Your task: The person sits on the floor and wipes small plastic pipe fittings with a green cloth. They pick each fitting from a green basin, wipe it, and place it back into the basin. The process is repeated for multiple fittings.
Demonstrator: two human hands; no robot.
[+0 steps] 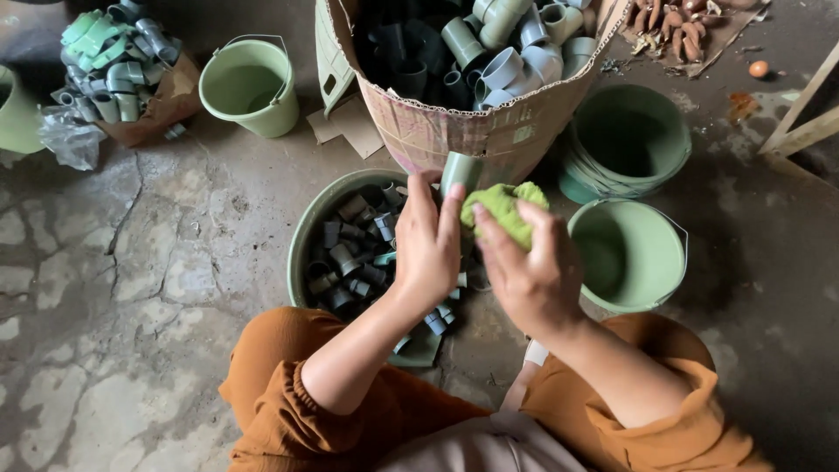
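Observation:
My left hand (426, 249) grips a grey-green plastic pipe fitting (460, 170), held upright above a green bucket (308, 229) that holds several small grey fittings. My right hand (529, 271) clutches a yellow-green cloth (503, 208) and presses it against the side of the fitting. Both hands work just in front of a large cardboard box (472, 131) filled with larger grey and green fittings. My orange sleeves and knees show at the bottom.
An empty green bucket (631, 253) stands right of my hands, with a stack of green buckets (622, 140) behind it. Another green bucket (250, 86) and a pile of fittings on torn cardboard (114, 65) lie at the back left. The concrete floor is cracked. Wooden slats (804, 122) lean at right.

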